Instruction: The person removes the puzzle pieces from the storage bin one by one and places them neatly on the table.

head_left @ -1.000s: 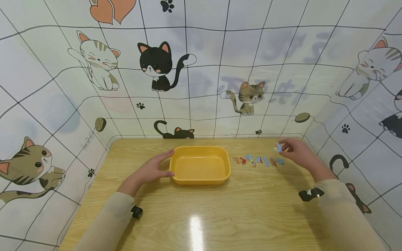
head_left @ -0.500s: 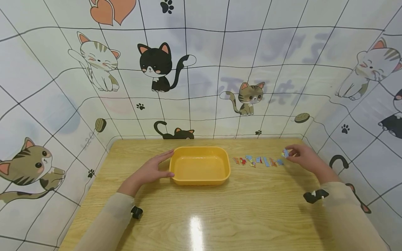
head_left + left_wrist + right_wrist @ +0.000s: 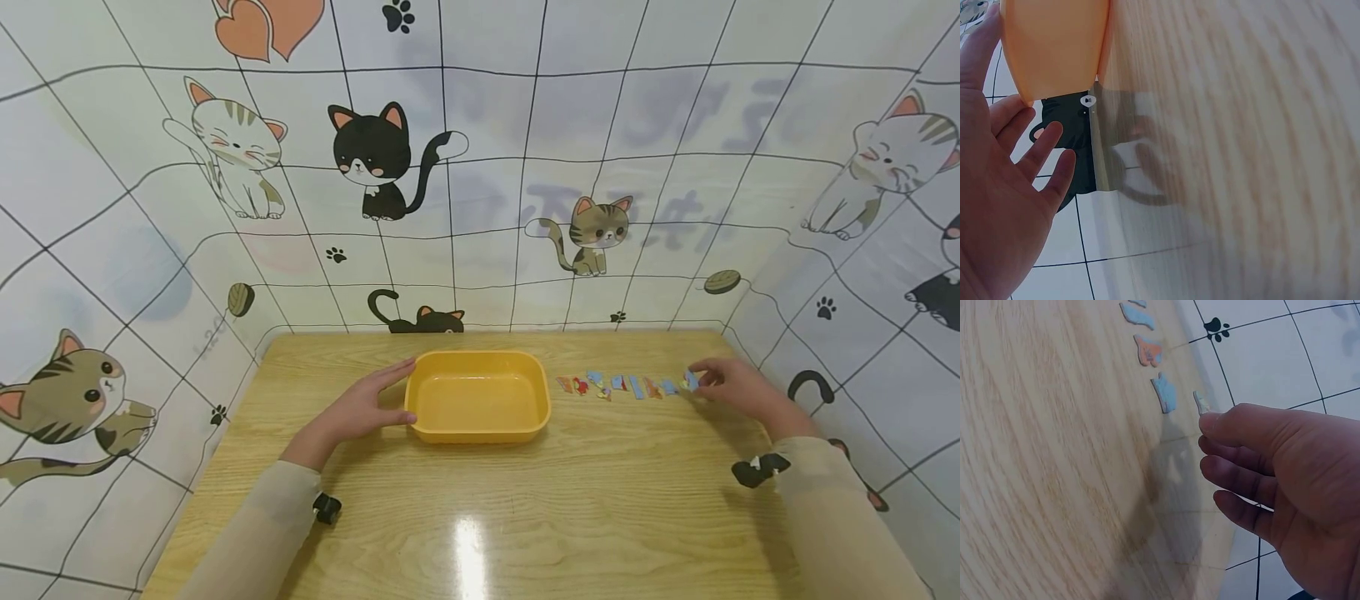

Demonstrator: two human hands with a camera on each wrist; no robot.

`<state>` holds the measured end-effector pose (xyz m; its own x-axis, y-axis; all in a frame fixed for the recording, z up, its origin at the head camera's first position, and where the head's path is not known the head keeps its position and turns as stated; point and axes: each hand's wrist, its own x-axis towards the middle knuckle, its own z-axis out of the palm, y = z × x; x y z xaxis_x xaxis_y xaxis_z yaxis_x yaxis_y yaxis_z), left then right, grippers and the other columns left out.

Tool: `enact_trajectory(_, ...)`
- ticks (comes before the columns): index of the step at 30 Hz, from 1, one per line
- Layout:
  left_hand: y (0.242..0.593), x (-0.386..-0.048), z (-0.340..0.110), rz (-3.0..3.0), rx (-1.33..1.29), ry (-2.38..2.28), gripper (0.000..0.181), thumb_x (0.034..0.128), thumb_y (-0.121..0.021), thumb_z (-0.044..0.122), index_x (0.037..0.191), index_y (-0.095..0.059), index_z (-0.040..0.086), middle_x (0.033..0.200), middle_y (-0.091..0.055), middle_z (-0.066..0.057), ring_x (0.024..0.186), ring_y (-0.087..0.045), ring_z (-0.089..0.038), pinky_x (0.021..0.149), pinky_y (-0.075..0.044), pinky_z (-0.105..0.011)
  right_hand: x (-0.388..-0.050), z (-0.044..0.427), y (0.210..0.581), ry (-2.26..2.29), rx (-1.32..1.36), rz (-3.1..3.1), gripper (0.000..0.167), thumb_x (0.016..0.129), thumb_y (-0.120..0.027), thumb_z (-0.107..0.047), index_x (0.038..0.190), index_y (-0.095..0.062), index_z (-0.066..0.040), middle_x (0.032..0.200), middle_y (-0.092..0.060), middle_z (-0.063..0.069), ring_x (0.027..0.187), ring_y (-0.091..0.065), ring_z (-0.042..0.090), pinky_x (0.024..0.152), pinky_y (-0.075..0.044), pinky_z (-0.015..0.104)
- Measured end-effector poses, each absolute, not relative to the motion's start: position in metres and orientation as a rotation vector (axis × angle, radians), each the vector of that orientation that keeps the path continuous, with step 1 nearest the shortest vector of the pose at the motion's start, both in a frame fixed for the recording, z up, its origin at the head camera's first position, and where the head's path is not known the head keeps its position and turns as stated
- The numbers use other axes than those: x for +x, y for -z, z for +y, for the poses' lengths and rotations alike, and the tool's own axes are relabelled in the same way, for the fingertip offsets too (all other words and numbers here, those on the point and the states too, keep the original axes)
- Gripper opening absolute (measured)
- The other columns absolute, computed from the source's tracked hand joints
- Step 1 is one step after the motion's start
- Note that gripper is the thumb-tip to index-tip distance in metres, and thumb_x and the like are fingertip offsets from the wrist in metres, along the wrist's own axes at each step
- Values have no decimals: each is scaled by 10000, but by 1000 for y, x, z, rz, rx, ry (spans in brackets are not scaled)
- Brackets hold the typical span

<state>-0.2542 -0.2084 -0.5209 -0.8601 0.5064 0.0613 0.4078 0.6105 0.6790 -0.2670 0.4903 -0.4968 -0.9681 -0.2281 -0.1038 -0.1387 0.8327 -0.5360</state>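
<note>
My left hand (image 3: 366,406) rests with spread fingers against the left side of a yellow plastic tray (image 3: 480,436). In the left wrist view, those fingers touch the tray's side (image 3: 1057,50) without curling round it. My right hand (image 3: 738,390) pinches a small light-blue jigsaw puzzle piece (image 3: 691,381) between thumb and fingers, at the right end of a row of pieces. The right wrist view shows this piece (image 3: 1201,404) mostly covered by the thumb, close beside a blue piece (image 3: 1164,394). An orange piece (image 3: 1148,351) lies farther along the row.
Several small colourful puzzle pieces (image 3: 618,382) lie in a row on the wooden table (image 3: 562,508), right of the tray. A cat-printed wall covering (image 3: 487,200) rises behind the table and at both sides.
The right hand has moved right and down toward the table with the puzzle piece, to the right end of the row. My left hand and the tray have stayed still.
</note>
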Motion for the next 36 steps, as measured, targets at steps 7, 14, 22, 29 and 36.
enact_trajectory(7, 522, -254, -210, 2702, 773, -1082, 979, 930, -912, 433, 1721, -419, 133, 1805, -325, -21, 1644, -298, -415, 1295, -239, -708, -261, 492, 502, 785, -276, 2818, 483, 984, -810, -63, 1392, -642, 135, 1030, -740, 134, 914, -675, 227, 764, -571, 365)
enact_trajectory(14, 520, -253, -211, 2706, 762, -1071, 979, 932, -915, 400, 1728, -406, 140, 1811, -312, -27, 1648, -285, -419, 1293, -233, -716, -262, 494, 506, 751, -282, 2801, 494, 999, -826, -129, 1393, -655, 115, 1063, -733, 132, 972, -670, 255, 819, -572, 419)
enact_trajectory(22, 520, -253, -210, 2704, 766, -1069, 975, 938, -910, 403, 1729, -404, 146, 1810, -313, -17, 1648, -288, -411, 1299, -235, -703, -264, 496, 509, 750, -326, 2792, 447, 983, -833, -100, 1361, -688, 90, 1017, -723, 102, 928, -648, 227, 788, -558, 395)
enact_trajectory(29, 519, -252, -210, 2704, 786, -1060, 977, 941, -900, 441, 1727, -406, 137, 1810, -312, -21, 1646, -291, -417, 1299, -240, -701, -263, 497, 511, 723, -328, 2783, 437, 978, -835, -103, 1355, -696, 70, 970, -688, 56, 870, -606, 201, 752, -526, 371)
enact_trajectory(36, 520, -253, -210, 2699, 784, -1067, 981, 934, -907, 435, 1726, -408, 141, 1809, -314, -22, 1647, -290, -413, 1299, -237, -700, -260, 497, 513, 758, -339, 2786, 454, 981, -814, -92, 1375, -672, 85, 985, -697, 67, 881, -622, 207, 758, -536, 389)
